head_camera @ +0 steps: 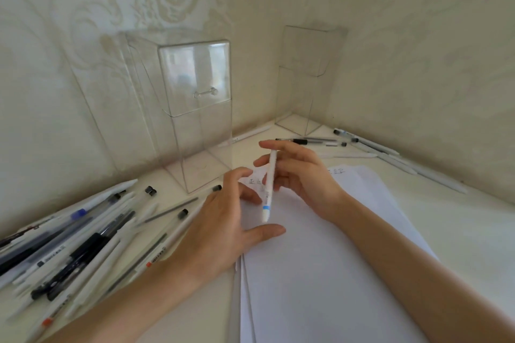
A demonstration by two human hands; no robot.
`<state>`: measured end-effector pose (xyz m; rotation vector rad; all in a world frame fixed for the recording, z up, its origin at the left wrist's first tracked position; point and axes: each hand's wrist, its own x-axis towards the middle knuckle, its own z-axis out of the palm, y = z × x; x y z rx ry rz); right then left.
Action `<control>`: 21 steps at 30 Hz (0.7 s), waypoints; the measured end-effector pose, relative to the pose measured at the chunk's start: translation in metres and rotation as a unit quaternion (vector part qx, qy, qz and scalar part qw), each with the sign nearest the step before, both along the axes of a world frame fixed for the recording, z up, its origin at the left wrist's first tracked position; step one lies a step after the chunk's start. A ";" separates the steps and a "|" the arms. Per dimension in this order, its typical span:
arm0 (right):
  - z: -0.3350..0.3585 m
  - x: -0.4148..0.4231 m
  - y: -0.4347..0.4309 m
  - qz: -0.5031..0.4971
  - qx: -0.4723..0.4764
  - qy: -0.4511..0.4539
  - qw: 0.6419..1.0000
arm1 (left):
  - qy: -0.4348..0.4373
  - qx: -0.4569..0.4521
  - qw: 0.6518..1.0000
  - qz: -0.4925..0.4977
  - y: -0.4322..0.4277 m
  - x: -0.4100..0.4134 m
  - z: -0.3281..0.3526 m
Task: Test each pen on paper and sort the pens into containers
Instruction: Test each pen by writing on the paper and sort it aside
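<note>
My right hand holds a white pen with a blue band above the top of the white paper stack; the pen tilts with its banded end down toward me. My left hand lies with fingers spread at the paper's left edge, thumb on the sheet, fingertips close to the pen. Small handwritten marks show on the paper behind the pen. A tall clear container with a handled lid stands behind my left hand. A second clear container stands in the corner.
Several pens, white, black and clear, lie in a loose pile on the left of the table. A smaller group of pens lies along the right wall near the corner container. Walls close the table at the back and right.
</note>
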<state>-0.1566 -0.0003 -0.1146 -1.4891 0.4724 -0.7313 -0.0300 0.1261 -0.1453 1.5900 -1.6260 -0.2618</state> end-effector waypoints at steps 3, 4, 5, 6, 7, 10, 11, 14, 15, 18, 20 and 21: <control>-0.001 0.002 0.002 0.025 0.008 -0.028 0.999 | -0.041 -0.018 0.998 -0.050 0.000 0.003 0.003; -0.001 0.003 0.003 0.033 0.005 -0.030 0.999 | -0.063 -0.026 0.996 -0.060 0.000 0.004 0.004; -0.002 0.003 0.004 0.040 0.002 -0.031 0.999 | -0.075 -0.032 0.994 -0.066 -0.001 0.005 0.004; -0.002 0.003 0.005 0.047 -0.002 -0.033 0.998 | -0.076 -0.030 0.994 -0.074 0.000 0.006 0.005; -0.002 0.003 0.005 0.052 -0.010 -0.031 0.998 | -0.078 -0.023 0.993 -0.085 0.000 0.007 0.004; -0.001 0.003 0.007 0.070 -0.031 -0.018 0.997 | -0.110 -0.018 0.988 -0.106 0.002 0.008 0.002; 0.000 0.003 0.008 0.078 -0.034 -0.018 0.996 | -0.116 -0.021 0.988 -0.103 0.002 0.008 0.002; 0.000 0.005 0.011 0.086 -0.042 -0.017 0.995 | -0.106 -0.016 0.990 -0.093 0.003 0.008 0.003; 0.000 0.005 0.011 0.080 -0.049 -0.014 0.995 | -0.105 -0.013 0.990 -0.092 0.003 0.007 0.003; 0.002 0.005 0.011 0.043 -0.061 -0.025 0.997 | -0.141 0.000 0.987 -0.075 0.005 0.007 0.006; 0.002 0.005 0.011 0.001 -0.063 -0.037 0.997 | -0.173 0.007 0.984 -0.047 0.013 0.010 0.010; 0.001 0.004 0.009 -0.022 -0.073 -0.034 0.997 | -0.179 0.007 0.983 -0.032 0.019 0.012 0.013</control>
